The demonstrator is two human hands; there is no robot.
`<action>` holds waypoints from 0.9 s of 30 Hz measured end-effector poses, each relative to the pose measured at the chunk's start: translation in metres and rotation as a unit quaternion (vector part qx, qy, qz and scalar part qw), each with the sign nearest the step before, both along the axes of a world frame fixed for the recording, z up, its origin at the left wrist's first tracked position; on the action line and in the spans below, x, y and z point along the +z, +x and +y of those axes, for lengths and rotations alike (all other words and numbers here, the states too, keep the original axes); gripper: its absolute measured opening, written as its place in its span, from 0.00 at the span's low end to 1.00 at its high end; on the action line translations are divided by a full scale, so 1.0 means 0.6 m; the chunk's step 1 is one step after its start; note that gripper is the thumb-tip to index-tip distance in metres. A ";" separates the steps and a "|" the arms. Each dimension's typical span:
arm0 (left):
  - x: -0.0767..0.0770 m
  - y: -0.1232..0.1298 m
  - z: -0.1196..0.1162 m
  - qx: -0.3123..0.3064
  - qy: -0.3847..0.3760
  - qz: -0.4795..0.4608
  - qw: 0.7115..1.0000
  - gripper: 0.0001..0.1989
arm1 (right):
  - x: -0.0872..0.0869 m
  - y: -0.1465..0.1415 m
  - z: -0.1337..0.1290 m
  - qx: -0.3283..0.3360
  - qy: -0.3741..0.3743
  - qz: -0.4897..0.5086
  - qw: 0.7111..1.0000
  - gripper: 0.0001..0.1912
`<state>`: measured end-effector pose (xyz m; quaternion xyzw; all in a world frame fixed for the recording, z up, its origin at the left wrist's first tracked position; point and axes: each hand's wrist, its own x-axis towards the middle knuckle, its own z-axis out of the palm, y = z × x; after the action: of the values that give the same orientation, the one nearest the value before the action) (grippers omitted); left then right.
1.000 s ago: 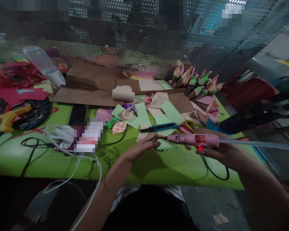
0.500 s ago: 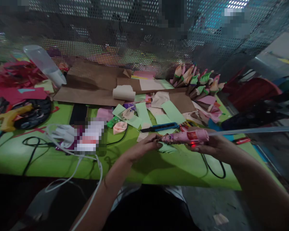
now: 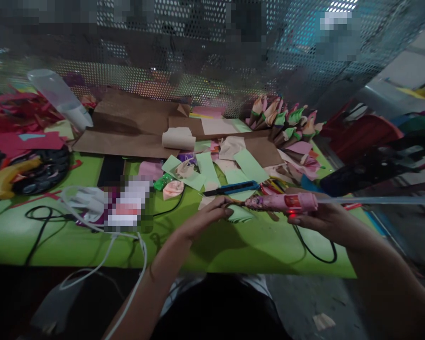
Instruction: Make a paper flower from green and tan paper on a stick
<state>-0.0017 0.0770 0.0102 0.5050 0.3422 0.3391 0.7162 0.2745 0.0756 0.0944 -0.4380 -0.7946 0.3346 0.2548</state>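
A pink hot glue gun [image 3: 299,202] lies in my right hand [image 3: 320,217], whose fingers wrap around its far side and underside. A long clear glue stick [image 3: 375,200] sticks out of its back end, and a small red light glows on it. The nozzle points left, towards my left hand [image 3: 212,212]. The fingertips there are pinched on a small brown piece [image 3: 236,203], whose kind I cannot make out. Just below those fingertips is a pleated light green paper [image 3: 241,214]; whether the hand touches it I cannot tell.
A blue utility knife [image 3: 232,188] and green paper strips [image 3: 251,164] lie beyond my hands. Brown paper [image 3: 127,141] and a bundle of paper flowers [image 3: 286,120] are farther back. White cables [image 3: 144,250] hang over the table's front edge; a black cord [image 3: 335,255] loops at right.
The glue gun has shifted slightly right, away from my left fingertips, so more of the brown piece shows between them. The whole view has moved a little.
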 end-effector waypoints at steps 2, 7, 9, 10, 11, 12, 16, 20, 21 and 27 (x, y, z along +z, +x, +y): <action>-0.002 0.000 0.001 -0.007 0.005 0.003 1.000 0.15 | -0.001 0.003 -0.003 -0.007 0.005 -0.007 1.000 0.18; -0.001 0.000 0.003 -0.018 0.011 0.011 1.000 0.16 | -0.006 0.010 -0.006 0.003 0.017 -0.023 1.000 0.20; 0.000 -0.002 0.003 -0.015 0.017 0.028 0.999 0.16 | -0.010 0.011 -0.006 0.012 0.034 -0.037 0.999 0.20; 0.000 -0.002 0.003 -0.012 0.020 0.035 0.999 0.16 | -0.012 0.012 -0.007 0.013 0.046 -0.043 0.998 0.20; 0.000 -0.003 0.003 -0.011 0.022 0.039 0.999 0.17 | -0.015 0.012 -0.007 0.011 0.059 -0.048 0.997 0.19; -0.001 -0.003 0.003 -0.009 0.023 0.040 0.999 0.17 | -0.018 0.012 -0.007 0.009 0.070 -0.052 0.996 0.19; -0.005 -0.004 0.003 -0.015 0.030 0.023 0.999 0.18 | -0.025 0.009 -0.007 0.008 0.099 -0.066 0.993 0.19; -0.004 -0.002 0.003 -0.025 0.037 0.002 0.999 0.16 | -0.022 0.000 -0.004 0.039 0.118 -0.075 0.989 0.16; -0.004 -0.001 0.002 -0.024 0.032 0.002 0.999 0.16 | -0.021 -0.002 -0.003 0.041 0.126 -0.075 0.988 0.16; -0.009 -0.001 0.002 0.001 0.030 0.017 0.999 0.15 | -0.019 0.002 -0.006 0.020 0.121 -0.050 0.991 0.14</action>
<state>-0.0021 0.0785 0.0049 0.5312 0.3445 0.3413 0.6947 0.2760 0.0722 0.0833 -0.4041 -0.8494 0.2191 0.2591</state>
